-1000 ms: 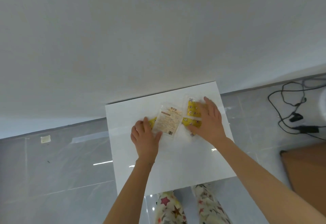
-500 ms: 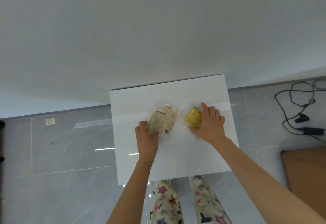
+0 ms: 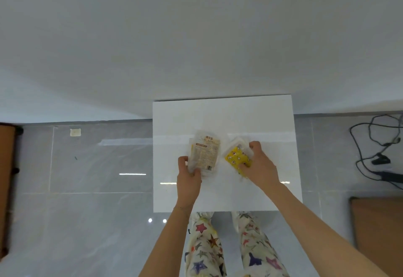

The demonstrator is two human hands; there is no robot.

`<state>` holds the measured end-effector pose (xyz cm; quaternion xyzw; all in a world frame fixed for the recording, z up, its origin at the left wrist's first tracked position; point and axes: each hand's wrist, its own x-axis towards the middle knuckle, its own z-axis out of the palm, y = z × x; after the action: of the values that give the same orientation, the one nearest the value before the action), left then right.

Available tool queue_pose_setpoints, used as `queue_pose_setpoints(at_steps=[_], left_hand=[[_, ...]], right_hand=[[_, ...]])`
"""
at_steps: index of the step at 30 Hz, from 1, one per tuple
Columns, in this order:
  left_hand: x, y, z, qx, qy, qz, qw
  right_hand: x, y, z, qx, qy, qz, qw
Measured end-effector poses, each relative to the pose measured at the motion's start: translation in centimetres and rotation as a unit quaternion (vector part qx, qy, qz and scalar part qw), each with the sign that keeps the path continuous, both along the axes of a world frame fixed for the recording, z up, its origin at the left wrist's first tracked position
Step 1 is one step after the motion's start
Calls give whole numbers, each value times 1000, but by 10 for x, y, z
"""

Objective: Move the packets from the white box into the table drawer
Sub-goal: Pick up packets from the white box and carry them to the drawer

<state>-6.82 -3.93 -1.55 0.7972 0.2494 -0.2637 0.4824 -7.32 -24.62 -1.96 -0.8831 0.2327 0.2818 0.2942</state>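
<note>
Fingers [image 3: 182, 161] of the left hand [image 3: 188, 178] curl round the near left corner of a printed packet [image 3: 205, 154], thumb pressed on its top face, so the packet is pinched between thumb and fingers. It extends away from the fingers towards the far side of the desk [image 3: 222, 119], label side up; a thin yellow edge shows along the side nearest the fingers. The right hand [image 3: 260, 167] grips a yellow packet [image 3: 236, 157]: its fingers wrap over the packet's right edge and the thumb lies across the near corner, clamped on it. This packet sits tilted, its clear wrapper sticking out beyond the fingertips. The two packets are just beside each other, not touching, between the two hands. Whether either is lifted off the desk I cannot tell. Both forearms reach forward from the near edge, the left almost straight, the right angled in from the right, wrist bent inward. Right of the right fingers, well apart, cables [image 3: 370, 146] lie on the floor [image 3: 87, 189].
</note>
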Motion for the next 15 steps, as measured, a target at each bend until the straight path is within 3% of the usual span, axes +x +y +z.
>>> queue_pose_setpoints(at_steps=[5,12,15], left_hand=[[-9,13,26,-36,-10,63,997],[-25,37,89,-83,-56,148,984],[-35,52,125,-115,-81,201,969]], right_hand=[[2,7,21,48,18,8,999],[8,39,87,220,-3,-126,967],[16,55,125,272,-16,-138,952]])
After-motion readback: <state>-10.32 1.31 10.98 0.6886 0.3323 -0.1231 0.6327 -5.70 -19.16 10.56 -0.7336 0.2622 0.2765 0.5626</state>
